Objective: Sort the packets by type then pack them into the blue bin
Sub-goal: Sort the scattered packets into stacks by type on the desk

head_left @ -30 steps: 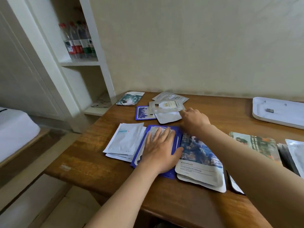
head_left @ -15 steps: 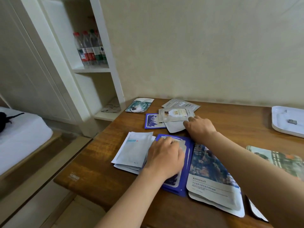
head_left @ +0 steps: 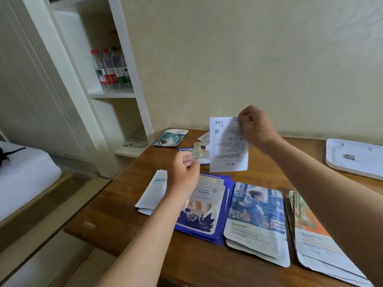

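Note:
My right hand (head_left: 257,127) pinches the top corner of a white packet (head_left: 228,148) and holds it upright above the wooden table (head_left: 116,216), its printed back facing me. My left hand (head_left: 184,172) hovers loosely curled over a stack of dark blue packets (head_left: 207,212), holding nothing. Left of that stack lies a pile of white packets (head_left: 152,193). To the right sit a stack of blue picture packets (head_left: 257,220) and a pile of orange picture packets (head_left: 310,235). More small packets (head_left: 199,150) and a teal packet (head_left: 171,137) lie at the back. No blue bin is in view.
A white tray (head_left: 356,158) with a small grey item rests at the table's far right. A white shelf unit (head_left: 116,94) with water bottles (head_left: 112,69) stands left of the table against the wall. A white bed (head_left: 22,172) is at the far left.
My right hand has picked a white packet up from the back pile and raised it. My left hand has lifted off the dark blue stack and curled. The view has tilted and shifted.

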Tool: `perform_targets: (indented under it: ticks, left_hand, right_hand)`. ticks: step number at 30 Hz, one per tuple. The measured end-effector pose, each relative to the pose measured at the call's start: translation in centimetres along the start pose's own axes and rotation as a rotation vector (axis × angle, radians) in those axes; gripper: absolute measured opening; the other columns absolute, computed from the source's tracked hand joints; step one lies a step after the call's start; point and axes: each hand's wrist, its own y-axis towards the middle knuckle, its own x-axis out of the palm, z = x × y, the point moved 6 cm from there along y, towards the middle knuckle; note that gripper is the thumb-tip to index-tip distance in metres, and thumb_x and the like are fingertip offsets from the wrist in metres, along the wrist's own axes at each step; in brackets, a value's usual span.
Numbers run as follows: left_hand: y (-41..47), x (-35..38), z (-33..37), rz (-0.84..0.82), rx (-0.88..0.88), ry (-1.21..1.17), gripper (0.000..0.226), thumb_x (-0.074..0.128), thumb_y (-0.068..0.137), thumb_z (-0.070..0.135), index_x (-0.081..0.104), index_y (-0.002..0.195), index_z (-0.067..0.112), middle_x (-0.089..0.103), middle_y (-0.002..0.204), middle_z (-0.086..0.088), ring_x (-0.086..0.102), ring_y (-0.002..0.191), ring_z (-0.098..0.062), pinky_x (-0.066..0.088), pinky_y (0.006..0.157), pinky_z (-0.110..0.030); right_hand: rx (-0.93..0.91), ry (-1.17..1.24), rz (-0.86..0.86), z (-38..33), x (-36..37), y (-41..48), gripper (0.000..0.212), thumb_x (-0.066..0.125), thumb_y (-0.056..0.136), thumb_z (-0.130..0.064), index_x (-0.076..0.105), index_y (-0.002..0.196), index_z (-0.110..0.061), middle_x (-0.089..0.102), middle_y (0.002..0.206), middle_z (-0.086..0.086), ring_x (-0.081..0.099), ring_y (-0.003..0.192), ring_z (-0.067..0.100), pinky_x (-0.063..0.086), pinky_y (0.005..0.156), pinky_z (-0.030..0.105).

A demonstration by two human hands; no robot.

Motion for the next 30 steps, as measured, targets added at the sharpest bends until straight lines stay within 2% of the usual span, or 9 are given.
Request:
perform_targets:
  ticks: [3, 6, 10, 13, 17, 20, 23, 27, 30]
  left_hand:
    - [0.0, 0.5, 0.5, -0.026, -0.006, -0.086, 0.043, 0.066, 0.098, 0.023, 0.051, 0.139, 0.017, 0.058, 0.131, 0.007, 0.056, 0.114, -0.005, 0.044, 0.091, -0.020]
    - [-0.3, 1.5, 1.1, -0.095, -0.032, -0.180, 0.048, 0.070, 0.096, 0.031, 0.050, 0.139, 0.020, 0.060, 0.130, 0.008, 0.060, 0.114, -0.008, 0.049, 0.092, -0.022]
    - [-1.0, 3.0, 1.0, -0.119, -0.240, -0.339, 0.044, 0.066, 0.097, 0.043, 0.054, 0.131, 0.018, 0.068, 0.122, -0.004, 0.068, 0.109, -0.021, 0.058, 0.097, -0.045]
    - [-2.8, 4.7, 1.2, -0.331, -0.582, -0.686, 0.067, 0.047, 0.099, 0.064, 0.059, 0.123, 0.003, 0.070, 0.114, -0.027, 0.071, 0.097, -0.039, 0.061, 0.089, -0.050]
    - [-3.5, 4.9, 2.8, -0.525, -0.549, -1.080, 0.094, 0.037, 0.092, 0.079, 0.064, 0.123, -0.005, 0.066, 0.124, -0.034, 0.071, 0.105, -0.043, 0.060, 0.089, -0.052]
    - [-3.2, 4.4, 2.7, -0.391, -0.484, -1.045, 0.060, 0.049, 0.101, 0.054, 0.068, 0.125, 0.002, 0.074, 0.114, -0.024, 0.073, 0.097, -0.035, 0.059, 0.087, -0.047]
    - [-3.3, 3.8, 1.2, -0.280, -0.461, -0.949, 0.026, 0.051, 0.105, 0.017, 0.064, 0.125, 0.006, 0.074, 0.112, -0.024, 0.072, 0.101, -0.035, 0.060, 0.085, -0.048]
    - [-3.2, 1.8, 0.6, -0.270, -0.378, -0.943, 0.027, 0.056, 0.102, 0.007, 0.064, 0.127, 0.012, 0.074, 0.119, -0.020, 0.071, 0.111, -0.037, 0.057, 0.095, -0.053]
    - [-3.3, 0.1, 0.1, -0.305, -0.354, -0.934, 0.034, 0.060, 0.099, 0.004, 0.062, 0.132, 0.015, 0.072, 0.124, -0.018, 0.069, 0.115, -0.038, 0.054, 0.099, -0.056]
  right_hand:
    - [0.067, 0.173, -0.011, 0.0, -0.5, -0.3, 0.016, 0.048, 0.103, -0.014, 0.057, 0.090, -0.016, 0.060, 0.084, 0.008, 0.051, 0.064, 0.018, 0.041, 0.055, 0.027]
    - [0.113, 0.339, -0.051, -0.2, -0.7, -0.9, 0.021, 0.049, 0.105, -0.016, 0.054, 0.084, -0.018, 0.062, 0.087, 0.014, 0.059, 0.069, 0.026, 0.048, 0.060, 0.037]
    - [0.101, 0.377, -0.054, -0.6, -1.4, -1.8, 0.020, 0.049, 0.105, -0.016, 0.054, 0.086, -0.016, 0.062, 0.084, 0.011, 0.060, 0.069, 0.024, 0.049, 0.057, 0.034]
    - [-0.141, 0.164, -0.010, -2.7, -2.6, -3.4, 0.017, 0.051, 0.101, -0.008, 0.057, 0.087, -0.014, 0.061, 0.079, 0.006, 0.052, 0.065, 0.013, 0.043, 0.057, 0.022]
    - [-0.490, -0.034, -0.256, -5.8, -0.6, -8.1, 0.012, 0.059, 0.095, -0.003, 0.067, 0.090, -0.010, 0.062, 0.077, -0.005, 0.054, 0.070, 0.007, 0.043, 0.065, 0.016]
    - [-0.481, -0.128, -0.485, -5.0, 1.6, -10.5, 0.006, 0.069, 0.090, -0.009, 0.074, 0.088, -0.011, 0.072, 0.083, -0.004, 0.065, 0.077, 0.012, 0.052, 0.075, 0.027]
    - [-0.306, -0.048, -0.439, -3.1, 1.9, -10.2, 0.009, 0.067, 0.091, -0.014, 0.077, 0.089, -0.014, 0.074, 0.086, -0.004, 0.067, 0.079, 0.014, 0.055, 0.079, 0.036]
    - [-0.133, -0.071, -0.126, -1.5, 1.1, -8.0, 0.020, 0.064, 0.092, -0.015, 0.069, 0.111, -0.014, 0.070, 0.102, -0.002, 0.066, 0.094, 0.019, 0.055, 0.087, 0.037]
    - [0.140, 0.205, -0.158, -0.8, 2.0, -7.0, 0.039, 0.069, 0.093, -0.017, 0.056, 0.130, -0.015, 0.065, 0.108, 0.004, 0.069, 0.096, 0.024, 0.060, 0.084, 0.043]
